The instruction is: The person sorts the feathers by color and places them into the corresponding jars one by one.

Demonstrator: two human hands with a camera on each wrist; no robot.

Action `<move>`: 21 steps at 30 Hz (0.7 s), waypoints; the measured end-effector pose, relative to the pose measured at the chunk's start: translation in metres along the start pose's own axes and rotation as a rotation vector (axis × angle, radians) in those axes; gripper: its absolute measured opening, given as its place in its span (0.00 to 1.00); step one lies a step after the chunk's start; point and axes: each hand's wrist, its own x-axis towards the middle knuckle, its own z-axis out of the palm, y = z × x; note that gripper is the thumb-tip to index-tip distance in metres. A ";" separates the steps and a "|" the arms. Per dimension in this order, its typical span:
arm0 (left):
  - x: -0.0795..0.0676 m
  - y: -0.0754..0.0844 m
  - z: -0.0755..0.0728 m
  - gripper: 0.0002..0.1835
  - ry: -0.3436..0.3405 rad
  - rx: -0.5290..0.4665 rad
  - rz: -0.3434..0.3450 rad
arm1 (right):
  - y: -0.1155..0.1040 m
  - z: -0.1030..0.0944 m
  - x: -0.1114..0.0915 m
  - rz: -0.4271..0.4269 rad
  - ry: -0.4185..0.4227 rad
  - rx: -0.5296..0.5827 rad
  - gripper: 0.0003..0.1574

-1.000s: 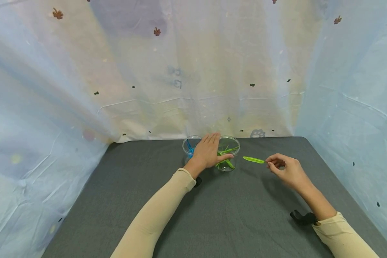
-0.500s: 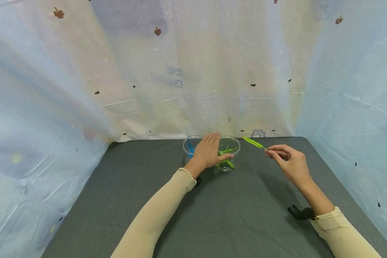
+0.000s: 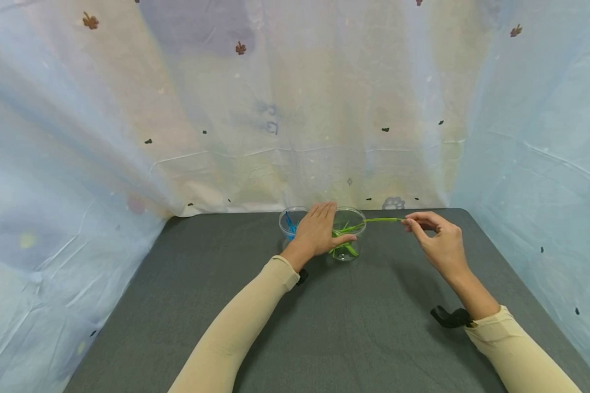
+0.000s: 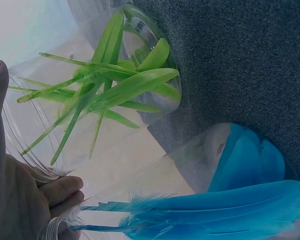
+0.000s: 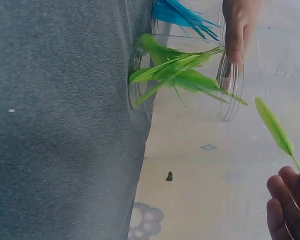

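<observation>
Two clear jars stand side by side at the back of the table. Green feathers (image 4: 135, 90) fill part of the right jar (image 5: 162, 100), and blue feathers (image 4: 225, 212) lie in the left jar (image 3: 282, 222). My left hand (image 3: 316, 232) rests across both rims, fingers straight and thumb stretched over the green feathers' jar. My right hand (image 3: 441, 248) pinches a single green feather (image 5: 275, 127) by its quill, to the right of the jars. Seen edge-on from the head, the feather points left, its tip at the right jar's rim; the right wrist view shows it above the mouth.
A dark grey cloth (image 3: 334, 327) covers the table. Pale patterned curtains (image 3: 300, 109) hang behind it and along both sides. Black straps (image 3: 449, 316) show at the wrists.
My right hand has risen and shifted slightly left with the feather, which now lies level and edge-on with its tip close to the right jar. My left hand has stayed put.
</observation>
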 end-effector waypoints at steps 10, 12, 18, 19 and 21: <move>0.000 0.002 0.002 0.61 -0.016 0.008 -0.012 | -0.002 0.010 0.006 0.023 -0.041 -0.047 0.06; 0.000 0.002 0.002 0.61 -0.018 0.009 -0.014 | -0.002 0.012 0.007 0.025 -0.057 -0.057 0.06; 0.001 0.002 0.002 0.61 -0.013 0.011 -0.022 | -0.004 0.021 0.012 0.011 -0.102 -0.076 0.07; 0.001 0.002 0.002 0.61 -0.012 0.008 -0.023 | -0.005 0.022 0.013 0.007 -0.110 -0.077 0.07; 0.001 0.002 0.001 0.61 -0.010 0.003 -0.022 | -0.006 0.025 0.015 -0.010 -0.128 -0.099 0.08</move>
